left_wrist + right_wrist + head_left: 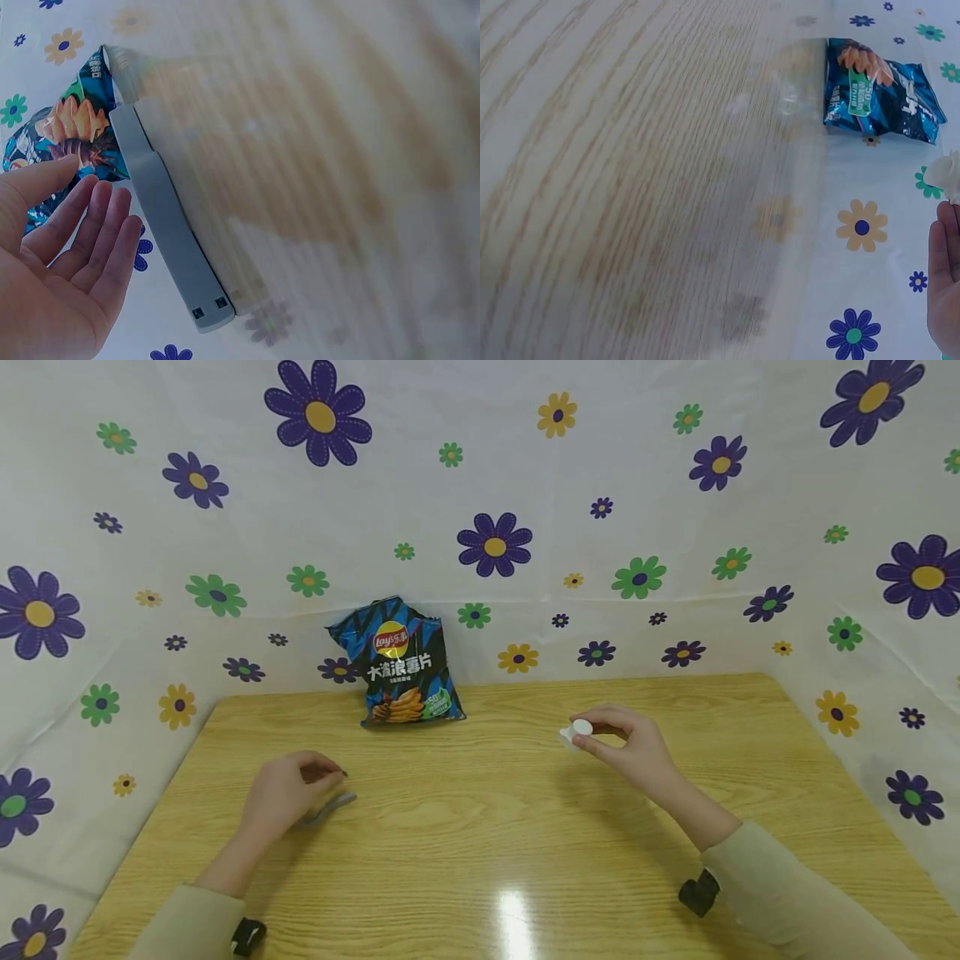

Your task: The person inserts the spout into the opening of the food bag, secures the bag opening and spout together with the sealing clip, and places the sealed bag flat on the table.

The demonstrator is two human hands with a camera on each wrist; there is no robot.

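My left hand point(288, 793) hovers over the left part of the table with its fingers loosely bent. In the left wrist view that hand point(71, 259) has thumb and fingers apart, with nothing between them. Just beside it lies a grey strip point(333, 807), which looks like a bag-sealing clip; the left wrist view shows the strip point(169, 206) with two small square slots at one end. Above the table on the right, my right hand point(633, 752) pinches a small white piece with a round cap point(581, 727). Only part of this white piece point(943, 178) appears in the right wrist view.
A blue and black bag of potato chips point(405, 664) stands at the table's back edge, left of centre, leaning against the flowered cloth point(420, 510). The cloth walls in the back and both sides of the wooden table point(450, 827).
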